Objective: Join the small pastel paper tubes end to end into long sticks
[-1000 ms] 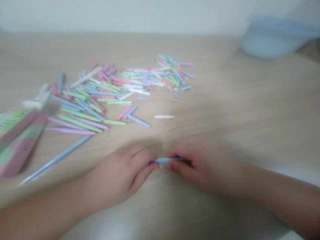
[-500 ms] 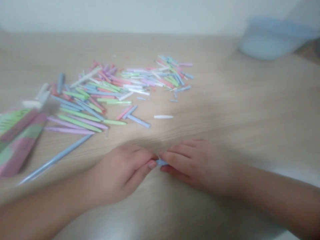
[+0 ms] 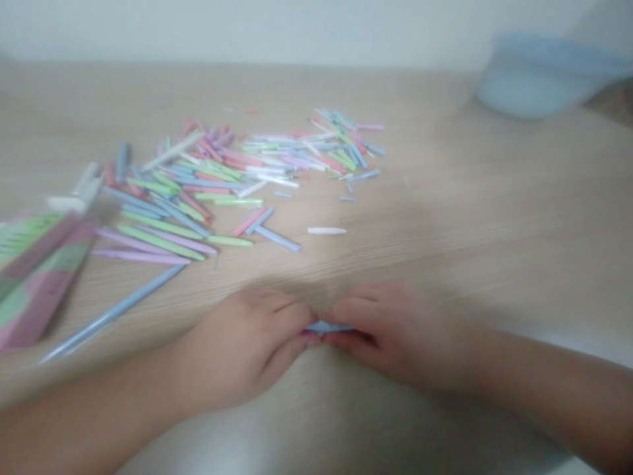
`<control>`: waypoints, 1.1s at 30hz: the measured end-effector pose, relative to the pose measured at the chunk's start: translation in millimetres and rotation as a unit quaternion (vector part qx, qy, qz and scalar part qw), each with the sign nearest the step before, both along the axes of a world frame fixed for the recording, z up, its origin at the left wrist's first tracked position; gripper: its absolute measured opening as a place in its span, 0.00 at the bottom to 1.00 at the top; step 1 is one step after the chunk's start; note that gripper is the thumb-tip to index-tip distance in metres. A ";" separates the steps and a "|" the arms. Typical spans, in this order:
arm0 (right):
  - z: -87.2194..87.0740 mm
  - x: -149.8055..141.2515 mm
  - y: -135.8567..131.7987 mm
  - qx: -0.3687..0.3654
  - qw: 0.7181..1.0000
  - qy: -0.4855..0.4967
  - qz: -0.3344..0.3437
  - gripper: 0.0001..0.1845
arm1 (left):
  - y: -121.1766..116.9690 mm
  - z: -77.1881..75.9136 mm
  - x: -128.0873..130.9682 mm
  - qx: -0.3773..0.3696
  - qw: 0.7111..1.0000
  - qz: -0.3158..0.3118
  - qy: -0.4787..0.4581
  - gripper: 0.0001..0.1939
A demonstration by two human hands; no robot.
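Note:
Between the fingertips of both hands is a slim light-blue pen piece (image 3: pixel 327 326), only a short length of it showing. My left hand (image 3: pixel 257 343) is closed on its left end, thumb below and fingers above. Closed on the right end is my right hand (image 3: pixel 395 330), its fingertips almost touching the left ones. The rest of the piece is hidden in the fingers. Ahead of the hands lies a small white tapered piece (image 3: pixel 327 231). A long blue pen barrel (image 3: pixel 113 313) rests on the table beyond my left forearm.
Many pastel pen parts (image 3: pixel 217 175) lie heaped across the left and middle of the wooden table (image 3: pixel 469 218). Pink-and-green packages (image 3: pixel 47 284) sit at the left edge. A pale blue container (image 3: pixel 544 79) stands at the far right, near the wall.
Both hands have shifted slightly right. The right fingers have opened up around the blue pen piece, and more of it now shows between the hands.

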State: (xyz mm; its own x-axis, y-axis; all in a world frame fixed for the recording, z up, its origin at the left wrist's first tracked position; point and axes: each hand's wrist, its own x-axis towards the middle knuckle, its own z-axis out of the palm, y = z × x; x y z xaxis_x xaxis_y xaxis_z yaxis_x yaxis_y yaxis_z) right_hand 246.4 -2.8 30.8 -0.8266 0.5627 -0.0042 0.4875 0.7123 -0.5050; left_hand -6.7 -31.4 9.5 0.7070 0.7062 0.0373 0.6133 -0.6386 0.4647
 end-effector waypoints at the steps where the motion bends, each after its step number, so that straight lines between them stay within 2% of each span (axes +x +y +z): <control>1: 0.5 0.6 0.2 -0.019 1.000 0.000 -0.005 0.10 | 0.0 -0.2 -0.1 0.008 1.000 -0.001 -0.001 0.14; 7: 2.4 1.5 -2.8 -0.067 0.995 -0.009 -0.069 0.18 | -1.8 -0.2 -0.3 0.051 0.999 0.004 0.007 0.13; 12: 0.7 -1.2 -4.6 -0.106 0.989 0.021 -0.103 0.13 | -3.2 -0.8 0.5 0.069 0.998 -0.003 0.015 0.14; 19: -1.2 1.1 -3.2 -0.094 0.993 0.034 -0.066 0.05 | -2.6 0.0 1.6 0.056 0.998 -0.006 0.002 0.12; 25: 5.1 1.6 -2.8 -0.123 0.990 -0.012 -0.064 0.21 | -3.4 0.4 2.8 0.066 0.998 -0.004 0.015 0.11; 30: 0.7 -0.3 -4.9 -0.124 0.986 0.027 -0.105 0.10 | -4.0 -1.1 2.7 0.072 0.997 -0.002 0.025 0.13; 33: -3.3 0.6 -4.7 -0.104 0.990 0.063 -0.075 0.09 | -3.5 -1.0 2.6 0.068 0.997 -0.005 0.029 0.13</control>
